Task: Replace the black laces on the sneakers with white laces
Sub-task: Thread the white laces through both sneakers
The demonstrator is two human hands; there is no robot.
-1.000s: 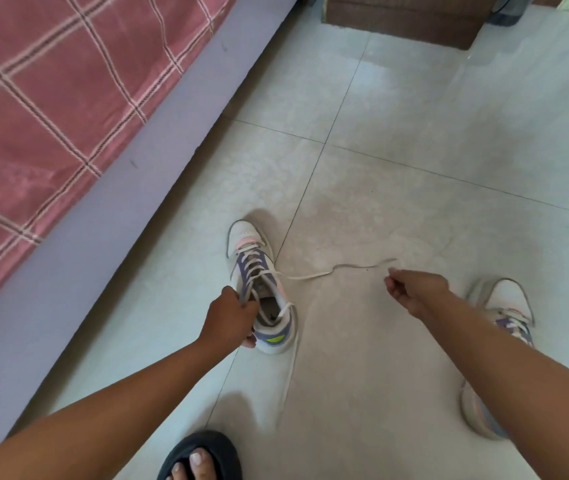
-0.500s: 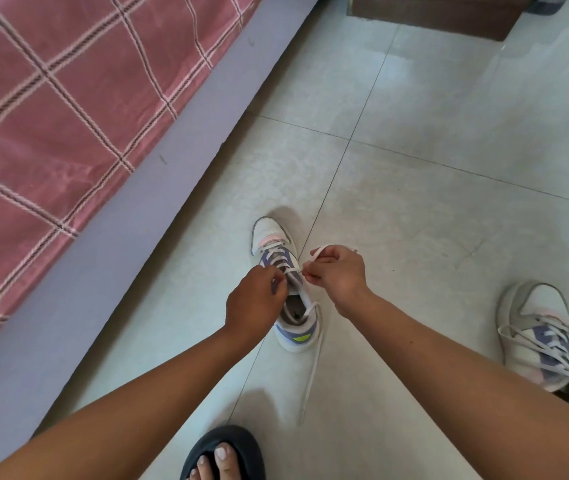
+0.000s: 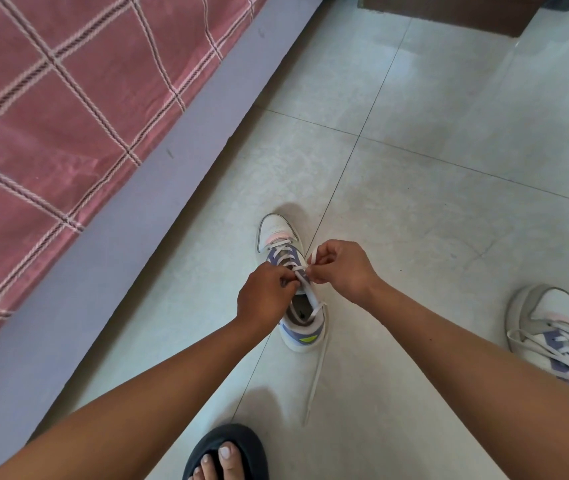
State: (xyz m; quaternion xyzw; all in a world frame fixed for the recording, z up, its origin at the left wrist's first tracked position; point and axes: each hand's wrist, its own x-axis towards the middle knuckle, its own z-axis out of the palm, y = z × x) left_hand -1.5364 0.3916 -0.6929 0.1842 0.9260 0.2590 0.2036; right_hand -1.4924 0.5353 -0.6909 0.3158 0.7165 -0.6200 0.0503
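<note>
White lace (image 3: 312, 297) being pinched by left hand (image 3: 265, 295) and right hand (image 3: 340, 270) over 1 sneaker (image 3: 291, 289), sitting on pale tiled floor (image 3: 432, 202) beside bed (image 3: 68, 116).

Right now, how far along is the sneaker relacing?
Done, it seems: the right-hand sneaker already wears white laces, and no black lace is in view. In hand: both the left hand and right hand pinch the white lace at the upper eyelets of the middle sneaker. Left: finishing the top eyelets; one end trails on the floor.
</note>
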